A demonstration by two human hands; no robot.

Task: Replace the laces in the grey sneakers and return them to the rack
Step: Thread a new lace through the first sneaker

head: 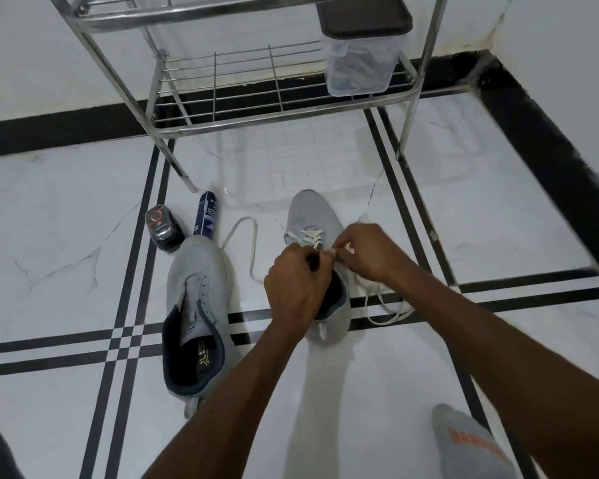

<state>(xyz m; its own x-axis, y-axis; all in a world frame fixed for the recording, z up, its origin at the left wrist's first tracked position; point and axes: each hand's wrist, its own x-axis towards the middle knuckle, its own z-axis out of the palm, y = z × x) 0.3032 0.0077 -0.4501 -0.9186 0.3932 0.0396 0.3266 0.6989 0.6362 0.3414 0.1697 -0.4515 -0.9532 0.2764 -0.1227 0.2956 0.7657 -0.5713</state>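
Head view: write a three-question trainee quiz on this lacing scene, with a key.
1. True or false: the left sneaker already has a lace threaded.
2. Which sits on the rack's lower shelf? A) spray can B) clear container C) sneaker
3. Fill in: both the left hand and the right hand pinch the white ____ over the right sneaker.

Key: 1 false, its eyelets are bare. 2 B, the clear container; the spray can stands on the floor. 3 lace.

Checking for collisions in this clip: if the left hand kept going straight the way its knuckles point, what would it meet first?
The left hand points at the right hand, nearly touching it over the laced sneaker. It would probably meet those fingers first, though depth is unclear.
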